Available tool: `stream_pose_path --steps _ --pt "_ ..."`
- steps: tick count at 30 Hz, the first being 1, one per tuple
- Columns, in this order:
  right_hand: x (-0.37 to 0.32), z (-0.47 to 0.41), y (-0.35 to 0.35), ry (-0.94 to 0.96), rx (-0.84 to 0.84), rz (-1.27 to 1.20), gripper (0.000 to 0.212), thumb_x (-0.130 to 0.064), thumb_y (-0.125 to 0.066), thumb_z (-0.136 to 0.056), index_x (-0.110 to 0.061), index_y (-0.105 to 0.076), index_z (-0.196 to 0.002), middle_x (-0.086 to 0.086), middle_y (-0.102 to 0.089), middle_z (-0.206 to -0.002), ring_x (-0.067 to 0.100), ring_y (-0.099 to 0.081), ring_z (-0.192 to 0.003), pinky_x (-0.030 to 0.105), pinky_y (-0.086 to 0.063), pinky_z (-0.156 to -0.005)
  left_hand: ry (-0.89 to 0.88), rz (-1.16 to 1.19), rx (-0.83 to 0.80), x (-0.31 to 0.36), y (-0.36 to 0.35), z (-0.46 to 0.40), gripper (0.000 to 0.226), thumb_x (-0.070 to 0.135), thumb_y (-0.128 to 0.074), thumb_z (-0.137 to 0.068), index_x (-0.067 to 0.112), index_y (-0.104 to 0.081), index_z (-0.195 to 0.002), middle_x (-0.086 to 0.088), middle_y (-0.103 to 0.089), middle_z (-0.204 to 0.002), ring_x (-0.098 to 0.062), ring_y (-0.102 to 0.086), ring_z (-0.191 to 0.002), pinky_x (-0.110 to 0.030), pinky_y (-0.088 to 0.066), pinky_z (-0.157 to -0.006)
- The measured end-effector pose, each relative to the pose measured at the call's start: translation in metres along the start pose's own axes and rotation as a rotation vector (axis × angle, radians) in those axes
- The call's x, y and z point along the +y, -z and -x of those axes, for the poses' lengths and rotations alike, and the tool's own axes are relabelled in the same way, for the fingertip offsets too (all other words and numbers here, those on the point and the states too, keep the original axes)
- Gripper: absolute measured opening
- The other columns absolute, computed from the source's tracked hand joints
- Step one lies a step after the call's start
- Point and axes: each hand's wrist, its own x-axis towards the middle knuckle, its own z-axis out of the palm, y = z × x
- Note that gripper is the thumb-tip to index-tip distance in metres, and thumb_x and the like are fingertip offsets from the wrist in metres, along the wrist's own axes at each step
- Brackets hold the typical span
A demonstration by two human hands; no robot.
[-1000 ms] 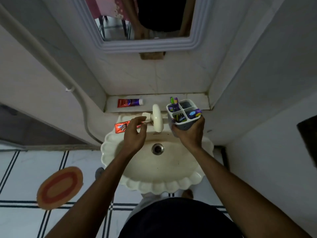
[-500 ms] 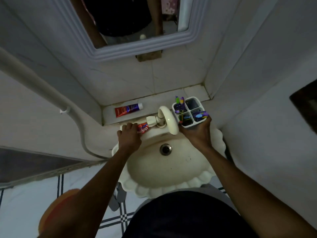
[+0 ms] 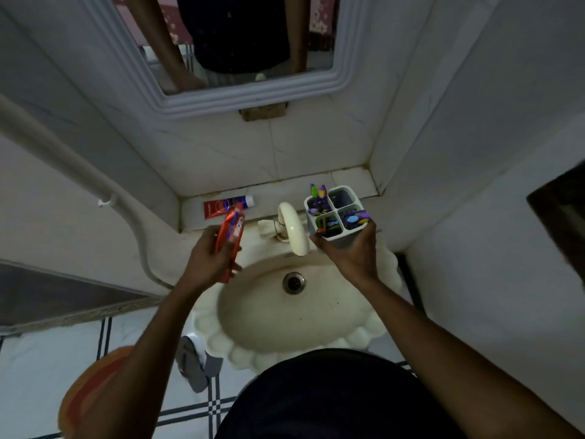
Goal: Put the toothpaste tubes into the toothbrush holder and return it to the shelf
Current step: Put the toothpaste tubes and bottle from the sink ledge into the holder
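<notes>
Head view, left hand [image 3: 207, 259] fingers wrapped round red toothpaste tube [image 3: 230, 239], right hand [image 3: 351, 251] seemingly gripping toothbrush holder [image 3: 337, 213]

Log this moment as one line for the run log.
left hand: holds orange toothpaste tube | right hand: holds toothbrush holder over sink | red tube: on shelf

The left hand [image 3: 210, 259] covers the orange toothpaste tube's [image 3: 231, 239] lower middle; its print is blurred. At seven o'clock, the frame's edge crops the orange oval floor mat [image 3: 91, 388].
</notes>
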Motion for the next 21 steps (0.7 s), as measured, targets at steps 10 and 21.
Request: stream_pose_path --steps 10,21 --pt "0.005 -0.005 0.013 0.022 -0.069 -0.002 0.132 -0.07 -0.106 -0.054 -0.03 -0.031 -0.155 -0.005 -0.056 -0.148 0.018 -0.06 -0.136 0.04 -0.058 -0.112 -0.433 -0.071 0.088 0.142 -0.025 -0.007 0.017 0.014 -0.08 -0.096 0.021 -0.077 -0.111 0.006 -0.08 -0.093 -0.012 -0.08 -0.081 -0.038 -0.068 -0.071" --pt "0.005 -0.012 0.025 0.041 -0.155 -0.004 0.129 -0.08 -0.102 -0.052 -0.039 -0.031 -0.151 -0.008 -0.053 -0.149 0.022 -0.056 -0.141 0.045 -0.058 -0.113 -0.603 -0.368 0.04 0.192 -0.093 -0.048 0.017 0.014 -0.068 -0.103 0.009 -0.075 -0.117 -0.007 -0.081 -0.098 -0.024 -0.076 -0.083 -0.044 -0.062 -0.081"
